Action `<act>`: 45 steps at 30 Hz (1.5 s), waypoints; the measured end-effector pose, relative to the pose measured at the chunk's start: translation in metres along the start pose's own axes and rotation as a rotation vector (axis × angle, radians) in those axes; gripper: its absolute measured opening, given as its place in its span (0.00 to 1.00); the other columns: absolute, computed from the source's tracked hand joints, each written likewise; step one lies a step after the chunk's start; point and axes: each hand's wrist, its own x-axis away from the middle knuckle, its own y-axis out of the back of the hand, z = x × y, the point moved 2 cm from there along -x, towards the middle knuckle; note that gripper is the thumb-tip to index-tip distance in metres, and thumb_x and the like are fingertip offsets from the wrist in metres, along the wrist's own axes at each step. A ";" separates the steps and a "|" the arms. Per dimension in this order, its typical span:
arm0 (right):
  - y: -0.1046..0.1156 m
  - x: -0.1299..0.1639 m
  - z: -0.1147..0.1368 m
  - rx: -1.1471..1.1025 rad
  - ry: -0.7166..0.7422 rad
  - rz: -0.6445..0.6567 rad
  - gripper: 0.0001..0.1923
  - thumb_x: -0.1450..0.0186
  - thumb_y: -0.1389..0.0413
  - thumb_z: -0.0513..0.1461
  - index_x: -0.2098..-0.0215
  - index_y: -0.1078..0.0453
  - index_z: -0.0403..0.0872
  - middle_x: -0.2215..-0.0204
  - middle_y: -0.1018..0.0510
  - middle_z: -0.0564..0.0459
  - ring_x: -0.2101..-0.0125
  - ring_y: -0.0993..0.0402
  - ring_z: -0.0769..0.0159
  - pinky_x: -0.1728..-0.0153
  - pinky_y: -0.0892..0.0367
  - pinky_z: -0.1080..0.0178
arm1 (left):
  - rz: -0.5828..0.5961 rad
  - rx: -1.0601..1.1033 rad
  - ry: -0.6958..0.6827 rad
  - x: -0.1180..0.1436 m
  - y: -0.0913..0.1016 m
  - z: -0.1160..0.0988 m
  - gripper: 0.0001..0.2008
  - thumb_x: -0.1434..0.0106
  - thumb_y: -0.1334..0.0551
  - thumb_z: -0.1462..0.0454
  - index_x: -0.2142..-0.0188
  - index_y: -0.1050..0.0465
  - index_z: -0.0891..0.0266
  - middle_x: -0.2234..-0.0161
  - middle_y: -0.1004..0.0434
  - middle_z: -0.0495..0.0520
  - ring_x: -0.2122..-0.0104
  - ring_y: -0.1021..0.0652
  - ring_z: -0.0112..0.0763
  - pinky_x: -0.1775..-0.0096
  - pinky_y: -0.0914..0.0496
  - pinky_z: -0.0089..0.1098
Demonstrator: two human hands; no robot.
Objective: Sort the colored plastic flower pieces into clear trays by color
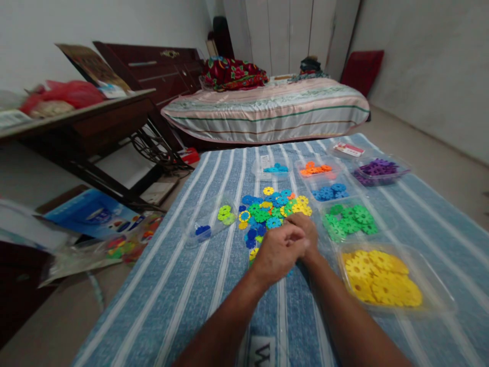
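Note:
My left hand (278, 252) lies over my right hand (305, 229) at the near edge of a heap of mixed plastic snowflake discs (273, 208) on a blue striped cloth (198, 285). Both hands have curled fingers, and whatever sits inside them is hidden. Clear trays ring the heap: yellow discs (382, 278) at the near right, green discs (349, 219), blue discs (328, 192), orange discs (315, 168), purple discs (376, 168) and light-blue discs (275, 168).
A clear tray (210, 224) left of the heap holds a few lime and dark-blue discs. A dark wooden table (84, 122) stands at the left with bags and packaging (99, 224) on the floor below. A striped mattress (267, 109) lies beyond the cloth.

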 end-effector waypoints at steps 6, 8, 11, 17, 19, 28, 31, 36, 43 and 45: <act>0.002 -0.008 0.000 -0.080 -0.020 -0.010 0.12 0.36 0.49 0.39 0.73 0.28 0.46 0.72 0.26 0.52 0.66 0.33 0.65 0.62 0.43 0.63 | -0.226 -0.220 0.132 0.027 0.058 0.045 0.08 0.44 0.41 0.60 0.73 0.27 0.63 0.77 0.30 0.46 0.76 0.30 0.26 0.71 0.35 0.27; 0.002 -0.007 0.000 -0.088 -0.018 -0.008 0.12 0.36 0.49 0.40 0.73 0.28 0.47 0.72 0.26 0.53 0.66 0.33 0.64 0.61 0.43 0.63 | -0.234 -0.267 0.163 0.040 0.067 0.053 0.09 0.43 0.42 0.60 0.73 0.28 0.62 0.78 0.30 0.46 0.75 0.29 0.27 0.70 0.35 0.27; 0.002 -0.006 -0.001 -0.092 -0.018 -0.012 0.12 0.36 0.50 0.40 0.73 0.28 0.47 0.72 0.26 0.53 0.66 0.33 0.64 0.61 0.43 0.63 | -0.173 -0.394 0.174 0.057 0.072 0.060 0.09 0.42 0.42 0.60 0.73 0.28 0.61 0.78 0.30 0.46 0.75 0.29 0.28 0.70 0.36 0.28; 0.004 -0.006 -0.001 -0.074 -0.023 -0.008 0.12 0.37 0.50 0.41 0.73 0.28 0.47 0.72 0.27 0.52 0.67 0.32 0.64 0.63 0.43 0.63 | -0.093 -0.663 0.160 0.068 0.062 0.062 0.11 0.43 0.39 0.63 0.59 0.24 0.59 0.66 0.25 0.50 0.66 0.25 0.32 0.63 0.34 0.29; 0.004 -0.006 -0.001 -0.080 -0.021 -0.004 0.12 0.37 0.50 0.41 0.73 0.28 0.47 0.72 0.27 0.52 0.66 0.32 0.64 0.63 0.42 0.63 | -0.097 -0.709 0.182 0.067 0.059 0.062 0.15 0.42 0.38 0.62 0.55 0.25 0.58 0.63 0.25 0.51 0.64 0.25 0.33 0.61 0.33 0.31; 0.005 -0.006 -0.001 -0.089 -0.028 0.005 0.12 0.37 0.51 0.41 0.74 0.29 0.47 0.72 0.27 0.53 0.67 0.32 0.64 0.63 0.42 0.63 | -0.100 -0.694 0.136 0.062 0.059 0.066 0.12 0.39 0.40 0.63 0.55 0.26 0.57 0.63 0.25 0.51 0.63 0.26 0.33 0.61 0.34 0.30; 0.005 -0.005 0.000 -0.081 -0.027 0.005 0.12 0.37 0.51 0.41 0.74 0.29 0.47 0.73 0.28 0.53 0.68 0.33 0.64 0.64 0.43 0.63 | -0.119 -0.690 0.104 0.062 0.060 0.069 0.09 0.37 0.43 0.62 0.59 0.26 0.58 0.66 0.26 0.50 0.66 0.26 0.31 0.63 0.36 0.29; 0.005 -0.004 0.001 -0.083 -0.023 -0.007 0.12 0.37 0.51 0.41 0.75 0.29 0.48 0.73 0.27 0.53 0.68 0.34 0.64 0.64 0.44 0.62 | -0.157 -0.652 0.093 0.060 0.062 0.074 0.11 0.36 0.48 0.61 0.71 0.30 0.60 0.71 0.29 0.51 0.70 0.28 0.30 0.66 0.38 0.29; 0.003 -0.006 -0.001 -0.080 -0.016 -0.008 0.12 0.36 0.50 0.41 0.74 0.29 0.48 0.73 0.27 0.53 0.67 0.33 0.64 0.63 0.43 0.63 | -0.280 -0.464 0.169 0.055 0.072 0.072 0.16 0.38 0.46 0.58 0.81 0.42 0.60 0.81 0.42 0.44 0.78 0.36 0.25 0.74 0.44 0.27; 0.003 -0.006 -0.001 -0.080 -0.013 -0.005 0.12 0.36 0.50 0.41 0.73 0.28 0.47 0.72 0.27 0.53 0.66 0.33 0.64 0.63 0.43 0.63 | -0.309 -0.414 0.165 0.046 0.069 0.060 0.16 0.40 0.45 0.58 0.81 0.41 0.60 0.82 0.43 0.43 0.79 0.38 0.24 0.75 0.45 0.27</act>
